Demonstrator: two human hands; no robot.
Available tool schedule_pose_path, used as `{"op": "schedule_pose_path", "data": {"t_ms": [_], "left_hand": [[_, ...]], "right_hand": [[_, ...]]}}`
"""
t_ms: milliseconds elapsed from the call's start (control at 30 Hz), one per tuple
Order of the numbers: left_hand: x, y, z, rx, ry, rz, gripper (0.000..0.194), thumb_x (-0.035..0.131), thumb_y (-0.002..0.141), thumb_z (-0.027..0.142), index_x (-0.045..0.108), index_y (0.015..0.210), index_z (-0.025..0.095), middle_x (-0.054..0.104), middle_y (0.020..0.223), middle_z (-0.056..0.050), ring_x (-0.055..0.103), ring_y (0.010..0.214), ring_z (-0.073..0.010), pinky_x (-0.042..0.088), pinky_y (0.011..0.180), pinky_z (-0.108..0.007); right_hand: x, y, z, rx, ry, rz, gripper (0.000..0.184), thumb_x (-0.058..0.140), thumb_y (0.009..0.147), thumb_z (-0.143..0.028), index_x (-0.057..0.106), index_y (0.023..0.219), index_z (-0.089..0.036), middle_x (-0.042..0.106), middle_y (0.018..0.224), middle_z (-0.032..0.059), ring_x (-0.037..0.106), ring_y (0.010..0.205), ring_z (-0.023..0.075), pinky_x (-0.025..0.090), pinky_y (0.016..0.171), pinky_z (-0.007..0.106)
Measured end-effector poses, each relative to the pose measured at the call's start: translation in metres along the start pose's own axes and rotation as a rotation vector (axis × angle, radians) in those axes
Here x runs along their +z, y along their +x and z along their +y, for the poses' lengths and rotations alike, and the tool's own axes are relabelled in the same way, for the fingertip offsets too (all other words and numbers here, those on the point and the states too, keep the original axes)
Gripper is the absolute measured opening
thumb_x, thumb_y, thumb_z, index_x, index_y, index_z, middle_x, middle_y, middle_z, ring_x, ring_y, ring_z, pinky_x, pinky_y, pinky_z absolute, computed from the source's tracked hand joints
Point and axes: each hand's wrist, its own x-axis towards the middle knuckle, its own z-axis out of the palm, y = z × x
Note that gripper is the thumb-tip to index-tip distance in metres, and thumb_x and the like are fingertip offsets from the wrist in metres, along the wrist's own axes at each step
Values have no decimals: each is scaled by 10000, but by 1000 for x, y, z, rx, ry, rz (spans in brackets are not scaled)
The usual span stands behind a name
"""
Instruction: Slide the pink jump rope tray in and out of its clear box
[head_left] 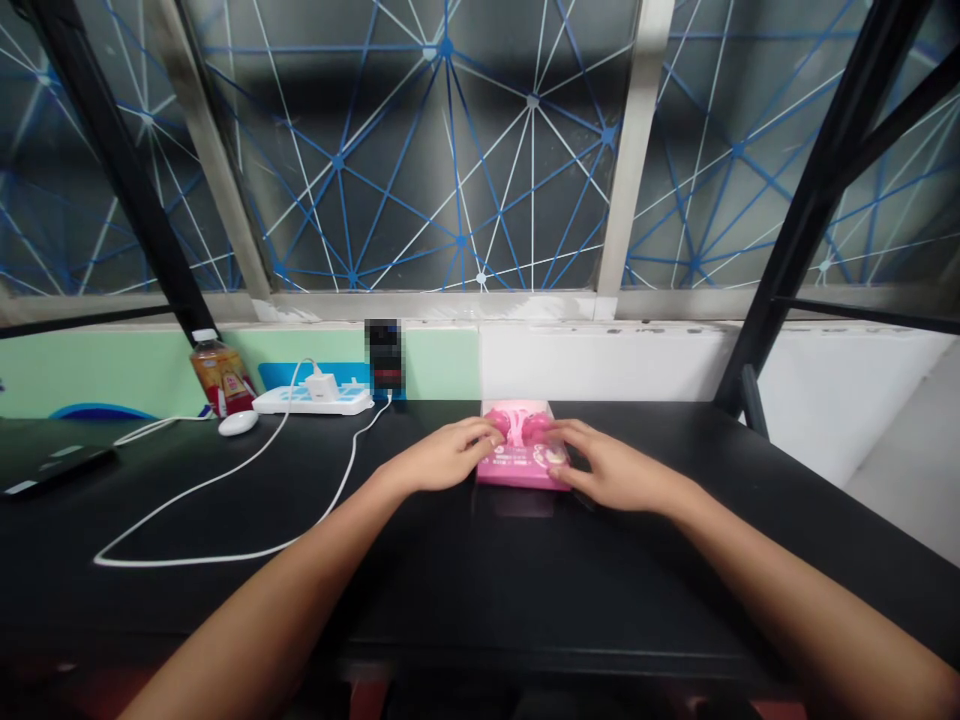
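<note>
A pink box (517, 476) lies on the black desk in front of me. Its front carries pale print and a round picture. In its upper part sit rounded pink pieces and a paler pink looped strand (516, 424); I cannot make out exactly what they are. My left hand (455, 455) grips the box's left side, fingers bent over the upper left pink piece. On the opposite side, my right hand (607, 465) has its fingers at the upper right piece and its thumb on the lower right edge. Both hands touch the box, and their fingers cover parts of it.
A white power strip (341, 402) with a plugged-in charger stands by the wall, its white cable (187, 562) looping across the black desk (570, 600). Left of it are a bottle (223, 375), a white mouse (238, 424) and a dark flat device (60, 468). Black frame posts (787, 250) rise beside the window.
</note>
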Motion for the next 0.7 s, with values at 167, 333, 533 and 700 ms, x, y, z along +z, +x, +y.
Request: {"op": "schedule_pose_path", "data": {"t_ms": [167,333,533,700], "left_hand": [[0,0,0,-17,13,8,292,414,974,377,622,1132,247,569,1312,-26,556,1131,-193,414,975,-316],[3,0,1,-87,69,18,341,534,897,411,597,1197,262,603,1263,-43,604,802,-156,469,736,-274],[6,2,3,-220,213,89,361,553,872,480,628,1186,320,707,1000,-8,629,753,-187,420,649,-264],[8,9,-1,-342,220,171,429,517,862,581,672,1140,294,710,786,-21,653,746,-219,396,611,-262]], "right_hand": [[-7,-6,-14,-62,-116,-84,869,722,718,-525,367,1460,-245,255,1553,123,219,1417,353,285,1104,522],[-6,-7,-47,-288,-130,-130,309,570,885,-344,656,1163,-243,601,1266,81,532,1179,248,381,1032,423],[0,-11,-56,-310,-114,-262,356,490,868,-151,667,1167,-232,678,1137,64,635,993,219,490,838,351],[-11,-16,-60,-328,130,-363,368,555,828,-129,693,1148,-246,691,1116,23,637,999,176,475,885,292]]}}
